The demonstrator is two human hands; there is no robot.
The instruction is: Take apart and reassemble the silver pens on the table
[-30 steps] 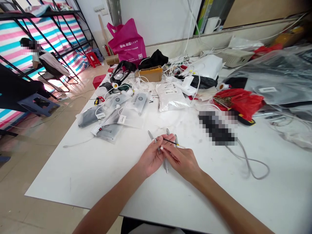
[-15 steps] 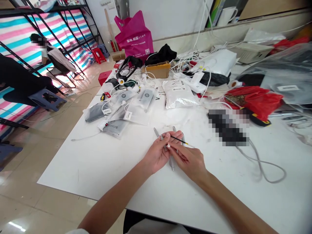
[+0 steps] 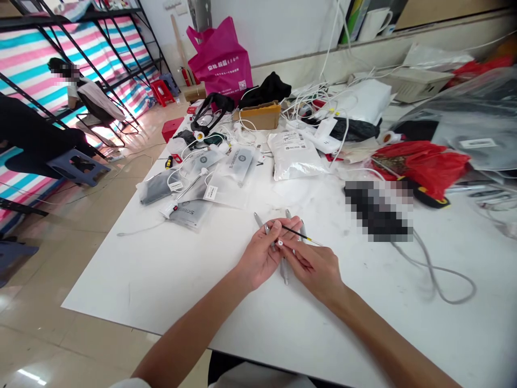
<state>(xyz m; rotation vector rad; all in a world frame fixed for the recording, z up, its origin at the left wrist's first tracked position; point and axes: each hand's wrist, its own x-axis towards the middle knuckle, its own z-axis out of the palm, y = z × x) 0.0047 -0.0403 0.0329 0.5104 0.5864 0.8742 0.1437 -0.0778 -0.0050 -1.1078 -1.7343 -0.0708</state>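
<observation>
Grip: right hand (image 3: 311,268) pinches thin black rod (image 3: 297,232); left hand (image 3: 260,257) curled beside it, hold unclear | Place: rod above middle of white tabletop (image 3: 161,275) | Nearby: grey pen-shaped tools (image 3: 285,272) beneath hands, plastic pouches (image 3: 232,178) beyond

Left hand (image 3: 258,258) and right hand (image 3: 313,269) pinch a thin black rod (image 3: 297,232) above grey pens (image 3: 285,272) on a white table (image 3: 161,280).

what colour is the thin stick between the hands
The thin stick is black with a pale tip, seen best in the head view.

Thin black rod (image 3: 297,232), grey pens (image 3: 285,271) beneath
</observation>
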